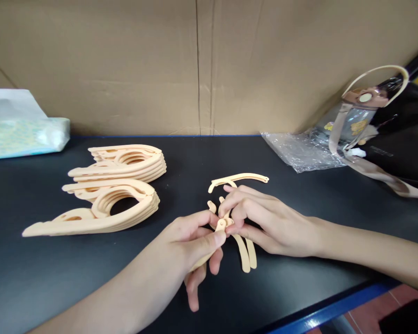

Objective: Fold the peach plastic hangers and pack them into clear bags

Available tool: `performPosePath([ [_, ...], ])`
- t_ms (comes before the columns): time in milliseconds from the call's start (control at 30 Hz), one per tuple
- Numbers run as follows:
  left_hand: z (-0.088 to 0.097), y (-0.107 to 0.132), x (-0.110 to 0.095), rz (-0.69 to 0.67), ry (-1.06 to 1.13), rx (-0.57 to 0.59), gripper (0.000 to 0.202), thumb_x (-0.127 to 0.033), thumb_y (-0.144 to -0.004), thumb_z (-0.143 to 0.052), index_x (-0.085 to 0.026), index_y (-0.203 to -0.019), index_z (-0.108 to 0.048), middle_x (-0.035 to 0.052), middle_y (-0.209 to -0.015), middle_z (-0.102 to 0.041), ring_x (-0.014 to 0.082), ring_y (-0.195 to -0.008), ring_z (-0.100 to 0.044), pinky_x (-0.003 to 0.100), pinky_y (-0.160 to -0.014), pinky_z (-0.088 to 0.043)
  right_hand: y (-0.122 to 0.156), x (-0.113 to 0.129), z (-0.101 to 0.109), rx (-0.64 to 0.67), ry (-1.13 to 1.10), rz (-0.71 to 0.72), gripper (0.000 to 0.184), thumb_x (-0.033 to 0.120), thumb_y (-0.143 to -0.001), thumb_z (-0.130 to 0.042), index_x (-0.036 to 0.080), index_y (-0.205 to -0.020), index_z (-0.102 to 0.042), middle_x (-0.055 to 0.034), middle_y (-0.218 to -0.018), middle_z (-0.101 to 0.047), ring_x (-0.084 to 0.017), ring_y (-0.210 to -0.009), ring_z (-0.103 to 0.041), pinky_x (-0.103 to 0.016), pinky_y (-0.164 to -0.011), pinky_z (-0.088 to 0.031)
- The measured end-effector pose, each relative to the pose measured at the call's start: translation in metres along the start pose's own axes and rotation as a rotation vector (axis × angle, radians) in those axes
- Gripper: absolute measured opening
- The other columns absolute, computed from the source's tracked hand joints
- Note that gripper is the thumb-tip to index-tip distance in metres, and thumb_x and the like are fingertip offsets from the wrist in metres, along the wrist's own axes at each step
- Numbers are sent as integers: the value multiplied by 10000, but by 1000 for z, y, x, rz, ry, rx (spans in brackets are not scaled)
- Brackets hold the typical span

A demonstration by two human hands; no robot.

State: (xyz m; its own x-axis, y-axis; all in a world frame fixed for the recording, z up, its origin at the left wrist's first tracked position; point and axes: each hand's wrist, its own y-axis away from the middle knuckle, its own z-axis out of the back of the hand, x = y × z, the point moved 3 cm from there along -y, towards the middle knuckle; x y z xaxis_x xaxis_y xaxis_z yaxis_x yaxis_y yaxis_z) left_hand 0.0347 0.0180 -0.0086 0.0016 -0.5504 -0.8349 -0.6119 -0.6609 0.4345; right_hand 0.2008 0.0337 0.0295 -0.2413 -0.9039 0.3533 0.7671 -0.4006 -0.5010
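My left hand and my right hand meet over the black table, both pinching a small peach plastic hanger part at its joint. My left thumb and forefinger close on the joint end, while a thin arm of the part runs under my left palm. My right fingers press on the same joint, and two curved arms hang below them. Another loose curved peach piece lies just beyond my right fingers. Two stacks of folded peach hangers sit to the left.
A tissue pack lies at the far left against a cardboard wall. At the right are crumpled clear plastic, a clear bottle with a strap and a black bag. The table's blue front edge is near.
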Motion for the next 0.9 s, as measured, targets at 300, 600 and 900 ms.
performPosePath([
  [300, -1, 0, 0, 49, -13, -6, 357, -478, -765, -734, -195, -874, -545, -91, -547, -576, 25, -302, -362, 179, -310, -482, 0, -2, 2, 47, -104, -87, 250, 171, -1003, -474, 225, -781, -370, -65, -969, -639, -141, -886, -587, -355, -877, -507],
  [600, 0, -1, 2, 103, -20, 9, 449, -546, -708, -756, -200, -875, -523, -98, -510, -574, 38, -277, -354, 205, -297, -470, -1, -2, 3, 41, -173, -99, 314, 208, -988, -525, 225, -727, -351, -71, -957, -656, -144, -864, -600, -315, -780, -502],
  [900, 7, 2, -5, -8, -135, -58, 370, -520, -814, -686, -194, -849, -513, -24, -673, -704, 84, -419, -588, 171, -421, -447, 0, 4, 15, -138, 61, -52, 216, 264, -914, -663, 203, -786, -500, -44, -893, -668, -159, -879, -599, -334, -818, -485],
])
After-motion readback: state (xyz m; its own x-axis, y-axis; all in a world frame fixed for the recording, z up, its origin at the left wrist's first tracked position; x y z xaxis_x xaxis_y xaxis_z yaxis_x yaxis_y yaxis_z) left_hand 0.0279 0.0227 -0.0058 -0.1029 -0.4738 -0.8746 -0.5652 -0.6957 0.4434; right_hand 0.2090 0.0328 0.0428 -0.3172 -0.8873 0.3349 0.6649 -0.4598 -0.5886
